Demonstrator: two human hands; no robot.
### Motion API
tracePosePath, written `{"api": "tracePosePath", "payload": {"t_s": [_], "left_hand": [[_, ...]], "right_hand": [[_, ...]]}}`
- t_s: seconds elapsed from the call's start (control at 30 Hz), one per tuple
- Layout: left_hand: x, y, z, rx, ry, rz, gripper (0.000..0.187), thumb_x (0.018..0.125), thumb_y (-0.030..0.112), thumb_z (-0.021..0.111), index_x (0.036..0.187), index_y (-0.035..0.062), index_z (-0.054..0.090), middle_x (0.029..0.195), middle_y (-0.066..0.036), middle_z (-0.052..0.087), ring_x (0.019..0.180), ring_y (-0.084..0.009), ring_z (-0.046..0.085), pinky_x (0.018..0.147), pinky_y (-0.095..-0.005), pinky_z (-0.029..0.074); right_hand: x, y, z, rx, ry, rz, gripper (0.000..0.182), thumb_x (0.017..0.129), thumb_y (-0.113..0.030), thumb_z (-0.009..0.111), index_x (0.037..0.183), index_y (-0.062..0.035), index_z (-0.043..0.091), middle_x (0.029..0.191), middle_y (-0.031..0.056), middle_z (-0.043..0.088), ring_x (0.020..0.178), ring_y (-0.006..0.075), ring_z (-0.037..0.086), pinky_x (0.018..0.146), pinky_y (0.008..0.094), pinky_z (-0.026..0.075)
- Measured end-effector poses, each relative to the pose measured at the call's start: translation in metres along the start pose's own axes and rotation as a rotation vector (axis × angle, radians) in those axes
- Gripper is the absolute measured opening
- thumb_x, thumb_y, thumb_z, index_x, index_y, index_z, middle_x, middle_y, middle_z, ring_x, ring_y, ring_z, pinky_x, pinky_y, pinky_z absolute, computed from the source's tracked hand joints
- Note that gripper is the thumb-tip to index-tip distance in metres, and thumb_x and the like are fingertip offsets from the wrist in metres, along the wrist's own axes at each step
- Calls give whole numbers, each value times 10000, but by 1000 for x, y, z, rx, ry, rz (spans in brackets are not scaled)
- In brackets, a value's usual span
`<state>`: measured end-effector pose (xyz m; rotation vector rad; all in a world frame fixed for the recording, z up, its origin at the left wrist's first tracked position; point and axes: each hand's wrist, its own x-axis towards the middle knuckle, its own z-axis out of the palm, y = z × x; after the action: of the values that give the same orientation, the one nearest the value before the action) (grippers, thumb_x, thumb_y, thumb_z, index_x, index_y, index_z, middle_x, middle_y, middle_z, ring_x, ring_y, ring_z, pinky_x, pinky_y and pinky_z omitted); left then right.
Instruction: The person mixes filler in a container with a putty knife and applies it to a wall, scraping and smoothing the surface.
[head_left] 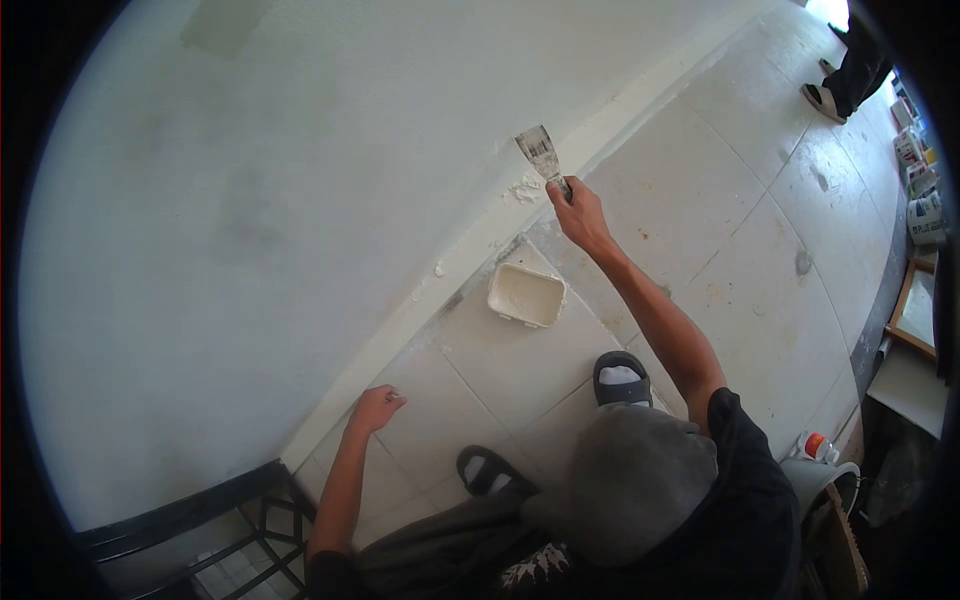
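Observation:
My right hand (577,212) is closed around the handle of a putty knife (540,152), whose flat, stained blade points up toward the wall (250,230). White lumps of filler (524,188) cling to the pale skirting strip (470,245) just beside the blade. On the tiles below that hand sits a rectangular white tub (527,296) with off-white paste inside. Lower left, my left hand (378,407) hangs near the foot of the wall with its fingers curled together; whether something small is between them is too small to tell.
A black metal frame (190,510) stands at the lower left. Another person's legs and sandal (825,102) are at the upper right. Paint containers (925,215) line the right edge, above a wood-edged frame (912,308). A bucket (822,475) stands at the lower right.

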<state>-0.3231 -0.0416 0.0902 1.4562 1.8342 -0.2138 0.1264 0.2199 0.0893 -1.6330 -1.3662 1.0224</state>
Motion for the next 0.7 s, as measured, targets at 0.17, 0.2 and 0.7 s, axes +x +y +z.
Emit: {"api": "tracePosePath", "payload": {"t_s": [0.17,0.2,0.7], "left_hand": [[-2,1,-1,-9,-10,8,360,868,305,708,1021,-19,669,910,-158,711,843,-245,684,773,-342,527],[-2,3,-2,-8,-8,8,360,868,305,708,1021,-19,669,910,-158,711,843,-245,684,773,-342,527],[-1,1,-2,-13,-21,-9,365,875,319,701,1012,-18,670,895,-155,704,824,-245,669,766,-346,521]], "right_hand": [[1,6,1,-51,-12,10,470,958,-356,542,1117,84,586,908,298,657,881,440,646,786,459,484],[2,6,1,-71,-19,9,469,958,-356,541,1116,83,587,907,299,658,885,441,647,788,461,484],[15,22,-2,2,-107,58,511,893,-427,575,842,78,635,690,221,620,665,329,607,679,424,476]]}}
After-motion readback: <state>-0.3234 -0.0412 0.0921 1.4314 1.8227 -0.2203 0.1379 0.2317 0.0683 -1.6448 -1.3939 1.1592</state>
